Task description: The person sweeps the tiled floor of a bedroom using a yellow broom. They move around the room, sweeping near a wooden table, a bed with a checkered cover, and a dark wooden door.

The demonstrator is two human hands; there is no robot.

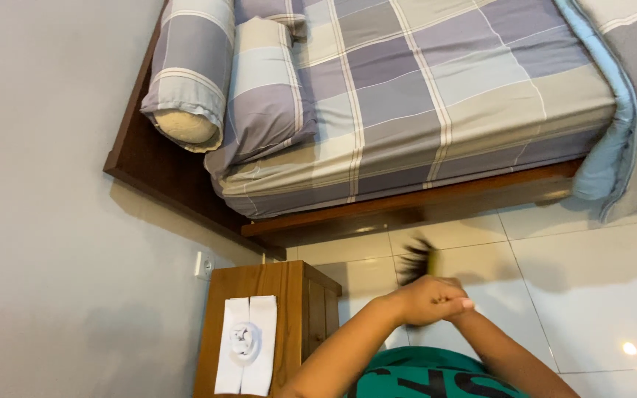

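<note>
Both hands are clasped together near the frame's bottom centre: left hand (pixel 414 301), right hand (pixel 455 304). They grip a dark, motion-blurred brush-like object (pixel 416 262), which projects from the hands toward the far bed (pixel 436 96). The wooden table (pixel 289 295) stands just left.

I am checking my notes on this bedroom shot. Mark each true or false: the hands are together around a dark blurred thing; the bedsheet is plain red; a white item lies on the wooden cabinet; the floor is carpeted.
1. The hands meet around a dark blurred thing: true.
2. The bedsheet is plain red: false, checked lilac and grey.
3. A white item lies on the wooden cabinet: true.
4. The floor is carpeted: false, glossy pale tiles.
</note>
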